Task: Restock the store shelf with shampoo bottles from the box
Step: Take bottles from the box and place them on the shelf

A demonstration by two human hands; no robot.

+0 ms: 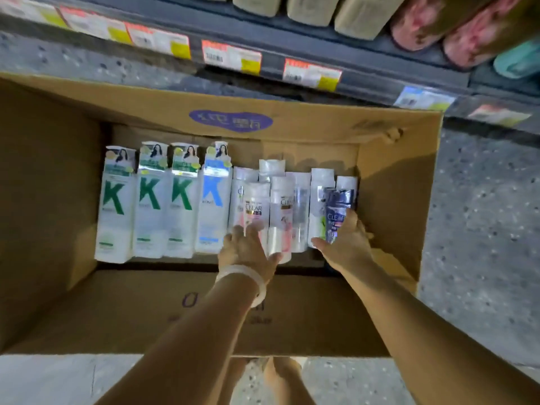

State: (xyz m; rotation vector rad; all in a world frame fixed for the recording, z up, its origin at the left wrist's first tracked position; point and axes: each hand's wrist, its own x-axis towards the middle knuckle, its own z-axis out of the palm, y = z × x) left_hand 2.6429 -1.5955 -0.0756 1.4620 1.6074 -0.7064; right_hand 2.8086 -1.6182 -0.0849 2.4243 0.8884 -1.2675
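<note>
An open cardboard box (388,182) on the floor holds shampoo bottles lying flat in a row. At its left lie several tall white bottles with a large K (115,206), three green and one blue. To the right lie white CLEAR bottles (254,211) and a dark blue CLEAR bottle (339,211). My left hand (248,247) grips the lower end of a white CLEAR bottle. My right hand (347,238) wraps round the base of the dark blue bottle. The store shelf (365,80) runs along the top of the view.
Price tags (232,57) line the shelf edge. Above it stand beige packs (309,8) and pink pouches (420,27). Speckled grey floor (479,223) surrounds the box. The box flaps stand open on all sides.
</note>
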